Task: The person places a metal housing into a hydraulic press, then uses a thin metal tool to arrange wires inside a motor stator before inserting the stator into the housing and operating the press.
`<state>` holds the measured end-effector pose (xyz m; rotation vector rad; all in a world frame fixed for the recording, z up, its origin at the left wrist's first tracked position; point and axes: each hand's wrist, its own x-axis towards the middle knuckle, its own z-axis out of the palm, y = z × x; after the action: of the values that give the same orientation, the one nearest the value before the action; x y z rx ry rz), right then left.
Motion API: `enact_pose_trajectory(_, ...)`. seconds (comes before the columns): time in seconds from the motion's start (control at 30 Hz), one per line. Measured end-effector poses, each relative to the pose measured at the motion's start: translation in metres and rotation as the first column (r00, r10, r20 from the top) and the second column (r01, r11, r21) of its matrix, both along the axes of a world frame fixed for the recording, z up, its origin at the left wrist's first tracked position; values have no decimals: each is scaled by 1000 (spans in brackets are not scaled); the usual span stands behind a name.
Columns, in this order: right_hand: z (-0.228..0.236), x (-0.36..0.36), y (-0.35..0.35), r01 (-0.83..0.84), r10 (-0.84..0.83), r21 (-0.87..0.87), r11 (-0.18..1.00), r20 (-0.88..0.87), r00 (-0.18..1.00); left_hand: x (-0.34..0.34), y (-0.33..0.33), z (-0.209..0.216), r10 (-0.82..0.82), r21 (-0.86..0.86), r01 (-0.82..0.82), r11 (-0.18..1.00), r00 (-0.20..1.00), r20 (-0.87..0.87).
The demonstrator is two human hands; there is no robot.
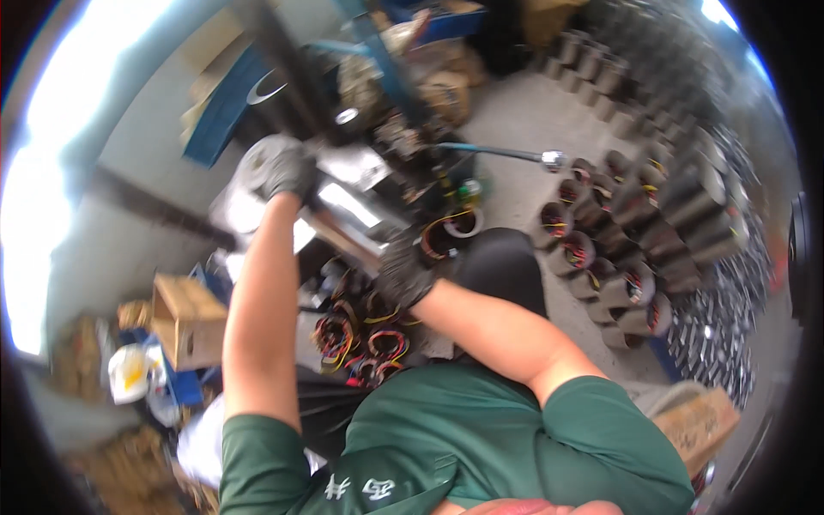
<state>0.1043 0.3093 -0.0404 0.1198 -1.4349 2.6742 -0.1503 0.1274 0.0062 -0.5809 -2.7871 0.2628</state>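
Note:
My right hand (403, 268), in a dark grey glove, is closed on the near end of a shiny metal tube (350, 206). The tube lies slanted over the cluttered work spot in front of me. At its far left end is my left hand (293, 170), gloved too, with its fingers curled at a pale round piece (260, 165). Blur hides what those fingers hold. Below the tube, between my arms, stand several open cylinders of coloured wires (335, 333). Another ring-shaped part (464, 221) with a yellow wire sits right of my right hand.
Rows of dark cylinders (631, 219) with wires inside stand on the floor to the right, beside many shiny metal pieces (717, 330). A blue-handled rod (506, 154) juts out rightward. A dark post (287, 69) rises at the upper left. An open cardboard box (189, 322) stands left.

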Motion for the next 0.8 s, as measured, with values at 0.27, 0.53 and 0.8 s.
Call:
enact_pose_trajectory(0.27,42,48,21,28,-54,150,988,177,983,43,41,66,415,327,-545,772,822,390)
enact_pose_trajectory(0.53,3,62,52,-116,17,229,967,396,918,50,43,69,404,307,-490,816,863,303)
enact_pose_trajectory(0.8,86,76,37,131,153,-366,921,650,744,59,54,77,431,401,-612,682,779,456)
